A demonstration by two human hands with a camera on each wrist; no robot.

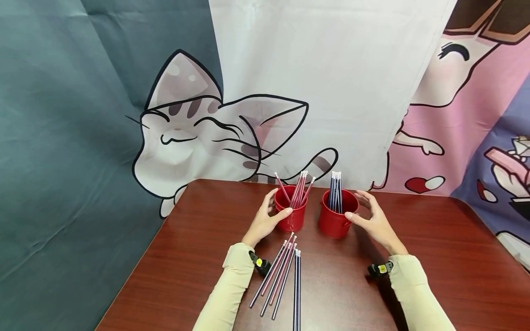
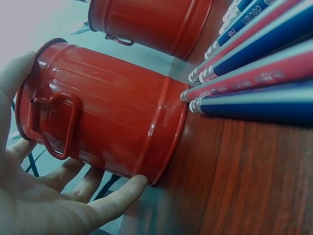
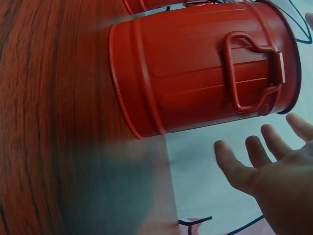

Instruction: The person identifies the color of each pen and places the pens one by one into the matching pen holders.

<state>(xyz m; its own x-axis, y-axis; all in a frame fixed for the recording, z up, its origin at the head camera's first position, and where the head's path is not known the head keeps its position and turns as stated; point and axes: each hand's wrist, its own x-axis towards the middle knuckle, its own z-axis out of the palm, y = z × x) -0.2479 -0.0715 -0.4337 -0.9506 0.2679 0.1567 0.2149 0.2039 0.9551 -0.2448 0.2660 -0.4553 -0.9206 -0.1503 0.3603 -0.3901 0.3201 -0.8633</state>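
Note:
Two red metal buckets stand side by side at the table's far side. Pink pencils (image 1: 299, 191) lean in the left bucket (image 1: 291, 224), and dark blue pencils (image 1: 336, 193) stand bunched in the right bucket (image 1: 332, 226). My left hand (image 1: 265, 222) curves round the left bucket, thumb over its rim and fingers along the outer side, by the wire handle (image 2: 73, 127). Beside the right bucket is my right hand (image 1: 374, 224), its fingers (image 3: 257, 152) spread and apart from the wall in the right wrist view. Its thumb overlaps the rim in the head view.
Several loose pink and blue pencils (image 1: 276, 278) lie fanned on the brown table (image 1: 339, 294) in front of the left bucket. Two dark blue pencils (image 1: 297, 289) lie alongside them. A cartoon-printed cloth (image 1: 343, 92) hangs behind the table.

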